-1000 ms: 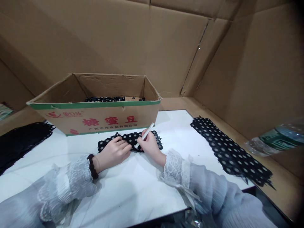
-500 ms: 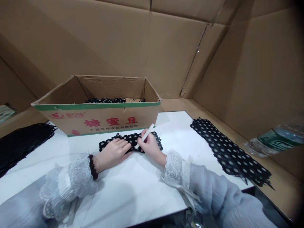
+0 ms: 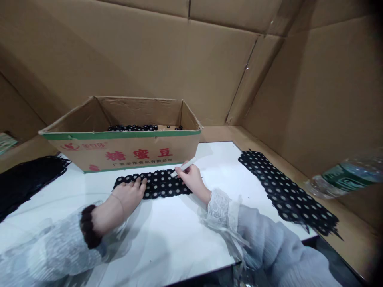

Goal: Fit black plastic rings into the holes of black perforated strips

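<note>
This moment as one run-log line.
left hand: resting on white-dotted black strip | right hand: gripping white stick | cardboard box: beyond strip

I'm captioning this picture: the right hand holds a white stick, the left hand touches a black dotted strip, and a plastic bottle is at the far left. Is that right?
Not quite: the plastic bottle is at the far right, as the head view shows. The right hand does hold the white stick, and the left hand touches the black dotted strip.
</note>
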{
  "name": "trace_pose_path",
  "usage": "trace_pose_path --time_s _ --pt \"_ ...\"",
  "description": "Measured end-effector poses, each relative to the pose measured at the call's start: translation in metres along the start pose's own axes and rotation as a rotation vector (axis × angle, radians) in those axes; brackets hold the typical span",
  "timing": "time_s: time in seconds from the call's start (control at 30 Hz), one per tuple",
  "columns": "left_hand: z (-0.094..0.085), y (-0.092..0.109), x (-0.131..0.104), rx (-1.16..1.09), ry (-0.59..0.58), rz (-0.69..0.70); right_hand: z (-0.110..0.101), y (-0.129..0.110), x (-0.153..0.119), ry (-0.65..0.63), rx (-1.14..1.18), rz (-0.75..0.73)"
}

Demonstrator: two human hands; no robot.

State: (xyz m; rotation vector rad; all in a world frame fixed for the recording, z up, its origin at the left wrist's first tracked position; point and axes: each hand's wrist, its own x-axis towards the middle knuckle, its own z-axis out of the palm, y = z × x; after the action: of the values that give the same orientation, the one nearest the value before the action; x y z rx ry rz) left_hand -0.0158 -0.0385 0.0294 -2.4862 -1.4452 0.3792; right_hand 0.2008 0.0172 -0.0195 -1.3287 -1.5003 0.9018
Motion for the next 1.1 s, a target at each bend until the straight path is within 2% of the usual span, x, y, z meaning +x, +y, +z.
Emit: trace_pose_path --time_s 0.07,0.1,0.13,0.2,0.3,0.43,0.53,0.63,0.8,0.87,0.97,1.1 --pt "-0.011 -0.008 0.003 -0.087 -0.131 0.051 -0.001 -0.002 0.000 -0.008 -0.072 -0.035" --pt "-0.015 -0.010 0.007 -0.126 -0.130 0.061 -0.002 -0.004 0.000 -0.002 -0.087 -0.058" --pt "-0.018 -0.010 0.013 -0.160 -0.088 0.055 -0.003 -0.005 0.000 0.016 -0.088 -0.088" --pt "-0.019 -0.004 0.029 -0.226 0.075 0.003 -0.004 -0.007 0.000 0.093 -0.059 -0.161" --pt "-0.006 0.014 0.054 -0.372 0.261 -0.048 -0.006 -0.007 0.004 0.176 -0.034 -0.230" --pt "0.014 0.032 0.072 -0.508 0.326 -0.058 -0.004 0.002 0.011 0.122 -0.090 -0.201" --pt "0.023 0.030 0.074 -0.637 0.363 -0.050 -0.003 0.007 0.013 0.084 -0.106 -0.168" --pt "0.029 0.021 0.078 -0.803 0.370 -0.052 -0.006 0.007 0.013 -0.029 -0.139 -0.185" --pt "0.030 0.012 0.089 -1.046 0.314 -0.052 -0.021 0.006 0.015 -0.285 -0.197 -0.341" --pt "0.028 0.012 0.091 -1.114 0.286 -0.059 -0.025 0.008 0.016 -0.305 -0.152 -0.293" --pt "0.025 0.012 0.090 -1.175 0.252 -0.064 -0.027 0.011 0.018 -0.266 -0.106 -0.236" --pt "0.023 0.011 0.089 -1.197 0.236 -0.062 -0.025 0.011 0.017 -0.235 -0.133 -0.275"
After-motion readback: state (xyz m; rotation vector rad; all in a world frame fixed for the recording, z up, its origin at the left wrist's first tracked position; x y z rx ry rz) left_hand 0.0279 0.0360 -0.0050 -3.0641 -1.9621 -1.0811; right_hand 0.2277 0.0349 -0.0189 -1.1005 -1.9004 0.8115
